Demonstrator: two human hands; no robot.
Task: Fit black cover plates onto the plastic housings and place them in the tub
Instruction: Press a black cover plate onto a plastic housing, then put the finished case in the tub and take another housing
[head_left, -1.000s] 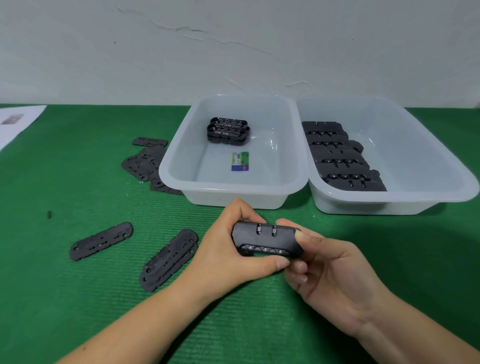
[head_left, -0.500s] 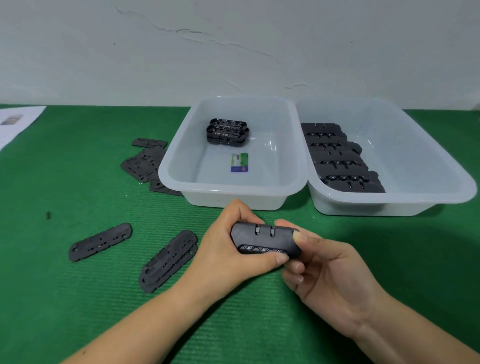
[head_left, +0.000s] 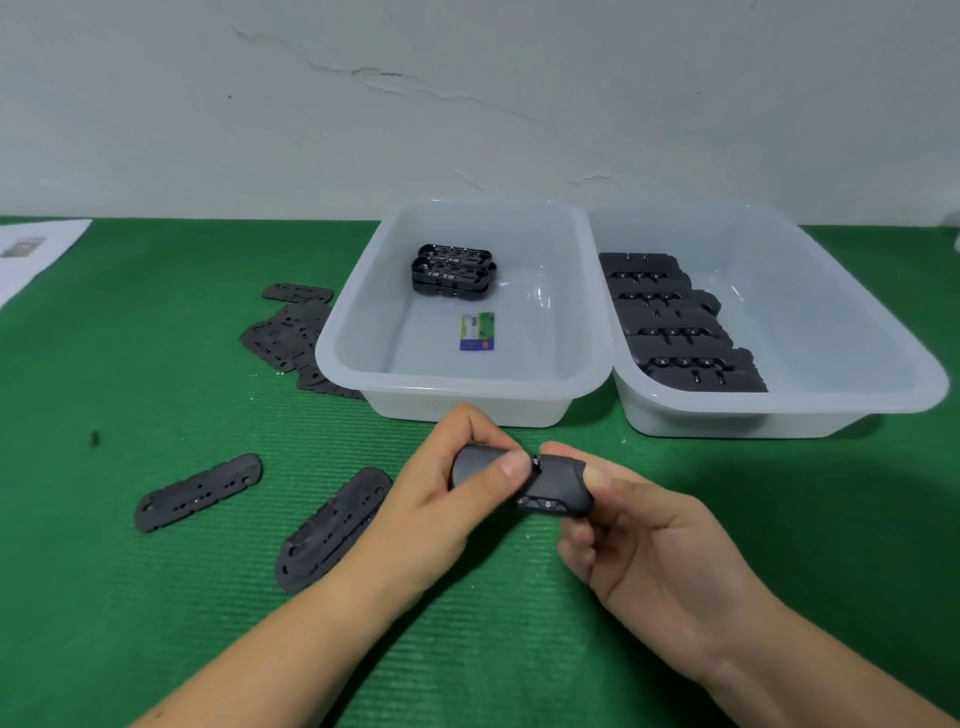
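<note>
Right now both hands meet over the green mat (head_left: 156, 597), close to its near edge and just in front of the two tubs. The left hand (head_left: 441, 499) grips the left end of a black housing (head_left: 550, 480), thumb laid across its top; the right hand (head_left: 639, 525) pinches the right end, thumb on top and fingers curled beneath. The housing is held clear of the mat, lengthwise between the hands (whether a cover plate is already seated on it cannot be told).

Behind the hands, the left tub (head_left: 457, 387) holds two stacked housings (head_left: 453, 273) toward its far wall and a small coloured card (head_left: 477, 331) on its floor. The right tub (head_left: 779, 405), touching it side by side, carries a row of housings (head_left: 670, 322) along its left wall.

On the mat to the left lie loose cover plates: one single plate (head_left: 197, 491), a pair overlapping (head_left: 332, 527) just beside the left forearm, and a pile (head_left: 291, 332) against the left tub's outer wall. A sheet of paper (head_left: 36, 249) sits at the far left corner.
</note>
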